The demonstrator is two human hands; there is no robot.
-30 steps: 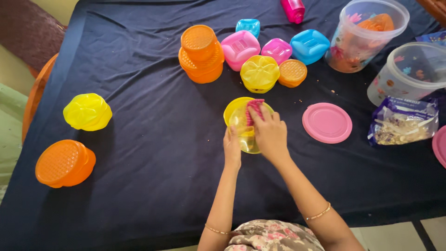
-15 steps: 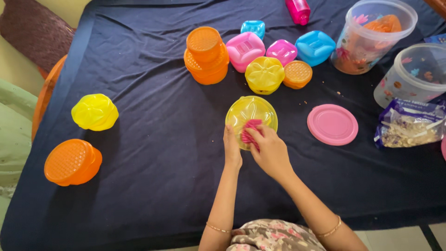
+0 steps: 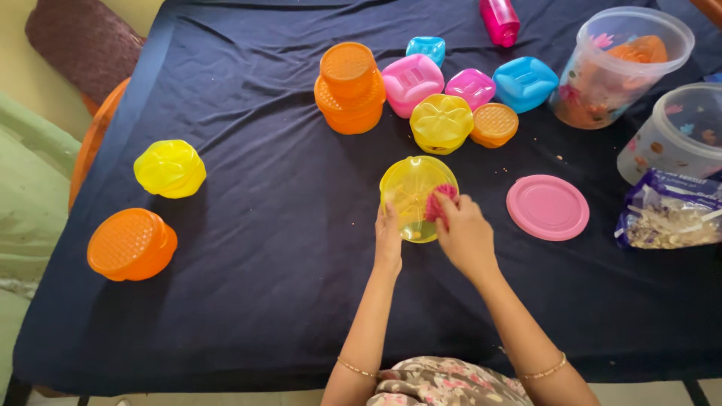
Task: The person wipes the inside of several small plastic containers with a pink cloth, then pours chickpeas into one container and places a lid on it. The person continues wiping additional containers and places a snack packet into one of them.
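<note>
Near the middle of the dark blue tabletop (image 3: 248,248), just left of the pink lid (image 3: 547,207), lies a yellow translucent lid (image 3: 410,192). Its near-left rim is pinched by the left hand (image 3: 389,242). Against its right side, the right hand (image 3: 466,234) is clamped on a pink scrubber (image 3: 439,204).

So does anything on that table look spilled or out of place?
A little. Small crumbs are scattered on the dark tablecloth near the loose pink lid, which lies apart from any container. The cloth is wrinkled too. Nothing looks broken.
</note>
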